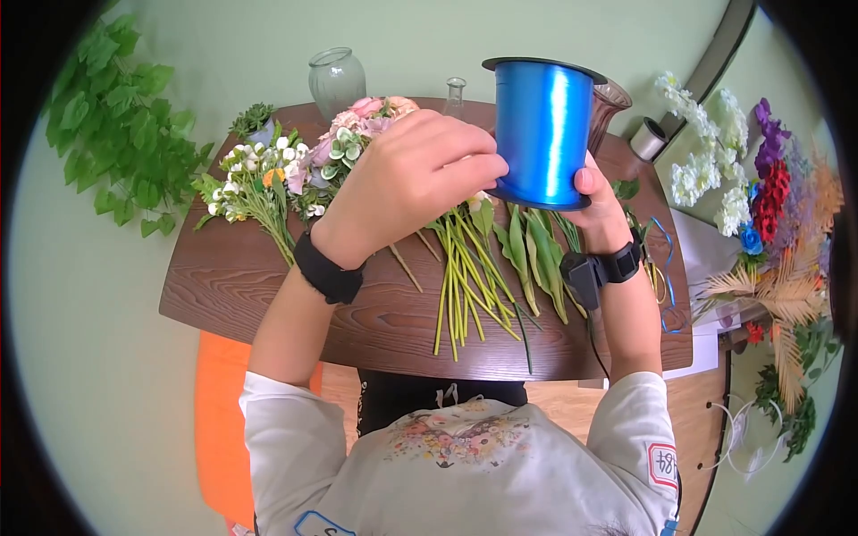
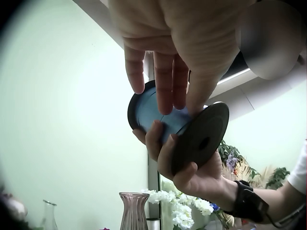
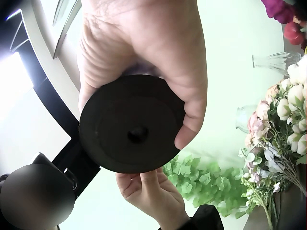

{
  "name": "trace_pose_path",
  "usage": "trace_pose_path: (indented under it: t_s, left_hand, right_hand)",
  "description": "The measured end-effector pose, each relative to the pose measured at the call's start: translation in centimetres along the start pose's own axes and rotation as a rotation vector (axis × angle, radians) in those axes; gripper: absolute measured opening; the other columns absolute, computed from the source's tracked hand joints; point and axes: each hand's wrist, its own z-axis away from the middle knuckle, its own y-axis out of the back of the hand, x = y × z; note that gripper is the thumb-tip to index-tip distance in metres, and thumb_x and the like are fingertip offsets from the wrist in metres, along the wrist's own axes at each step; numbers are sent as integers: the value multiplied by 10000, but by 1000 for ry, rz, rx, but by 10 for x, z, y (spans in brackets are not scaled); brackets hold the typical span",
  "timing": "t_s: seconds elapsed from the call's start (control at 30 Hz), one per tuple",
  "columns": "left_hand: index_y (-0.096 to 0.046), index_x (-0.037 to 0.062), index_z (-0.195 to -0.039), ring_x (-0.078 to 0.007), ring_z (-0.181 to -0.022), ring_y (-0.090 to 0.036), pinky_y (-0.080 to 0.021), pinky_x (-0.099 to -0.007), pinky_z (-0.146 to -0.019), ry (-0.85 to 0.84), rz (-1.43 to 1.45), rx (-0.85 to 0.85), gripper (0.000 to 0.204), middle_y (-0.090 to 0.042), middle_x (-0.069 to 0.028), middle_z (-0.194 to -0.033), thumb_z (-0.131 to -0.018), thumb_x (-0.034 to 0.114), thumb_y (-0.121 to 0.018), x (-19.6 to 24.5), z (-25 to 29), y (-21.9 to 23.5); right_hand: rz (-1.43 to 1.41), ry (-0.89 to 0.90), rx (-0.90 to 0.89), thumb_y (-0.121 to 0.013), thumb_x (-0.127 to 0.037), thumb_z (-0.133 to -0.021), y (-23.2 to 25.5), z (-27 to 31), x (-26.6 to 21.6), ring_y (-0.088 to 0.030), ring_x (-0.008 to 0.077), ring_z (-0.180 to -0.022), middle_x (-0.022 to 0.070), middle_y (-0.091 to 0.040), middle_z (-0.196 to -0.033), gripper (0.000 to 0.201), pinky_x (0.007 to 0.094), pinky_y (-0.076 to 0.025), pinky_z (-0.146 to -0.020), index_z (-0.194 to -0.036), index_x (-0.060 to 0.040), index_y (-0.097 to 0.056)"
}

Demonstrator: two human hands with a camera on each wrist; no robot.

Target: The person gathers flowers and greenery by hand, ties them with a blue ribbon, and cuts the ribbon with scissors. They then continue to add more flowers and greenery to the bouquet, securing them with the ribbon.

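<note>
A large spool of shiny blue ribbon with black end discs is held up above the table. My right hand grips it from the right and below, thumb at the lower disc. In the left wrist view, the fingers of my right hand curl round the spool's underside. My left hand is at the spool's left side. Its fingers reach down fairly straight, tips at the wound ribbon. In the right wrist view, a black end disc hides most of the ribbon and the left fingertips.
Below lie green stems and broad leaves on the brown table. Bunches of white flowers and pink flowers lie left. Behind stand a glass vase and a pinkish vase. Scissors and loose blue ribbon lie right.
</note>
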Motion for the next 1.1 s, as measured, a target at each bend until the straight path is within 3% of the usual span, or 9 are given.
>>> trace_pose_path:
  t_s: [0.27, 0.57, 0.73, 0.83, 1.1]
  left_hand:
    - [-540, 57, -769, -204, -671, -522, -422, -303, -601, -67, -18, -39, 200, -539, -44, -746, -608, 59, -659, 9, -3, 2]
    - [-498, 41, -724, -217, -709, -503, -407, -300, -621, 117, 213, -174, 154, -512, -57, -764, -635, -4, -615, 14, -4, 2]
    - [-471, 35, -706, -183, -710, -498, -402, -280, -652, 359, 557, -170, 144, -509, -60, -761, -619, -38, -559, 8, -1, 1]
    - [-477, 36, -697, -165, -725, -506, -399, -277, -677, 385, 636, -132, 135, -526, -53, -759, -605, -28, -552, 1, 3, -1]
    - [-493, 34, -655, -163, -719, -521, -398, -274, -695, 397, 634, -143, 119, -551, -40, -712, -575, -36, -547, 1, 3, -2]
  right_hand:
    - [-48, -62, -19, -717, -360, -570, 0, 4, 0, -500, 213, -988, 136, -480, -1090, 829, 324, -417, -852, -1182, 34, -323]
    - [-57, -92, -47, -724, -386, -579, 5, 7, 6, -483, 218, -1019, 135, -462, -1125, 855, 335, -408, -867, -1204, 22, -306]
    - [-222, -95, -9, -643, -477, -657, 6, 9, 17, -483, 224, -1025, 134, -464, -1139, 789, 347, -414, -866, -1197, 6, -331]
    - [-192, -122, 47, -649, -531, -613, 3, 6, 16, -480, 275, -1032, 161, -441, -1160, 880, 412, -406, -878, -1218, 5, -298]
    - [-151, -138, 144, -621, -532, -641, -1, 6, 16, -508, 270, -992, 166, -465, -1126, 843, 412, -446, -827, -1208, 9, -310]
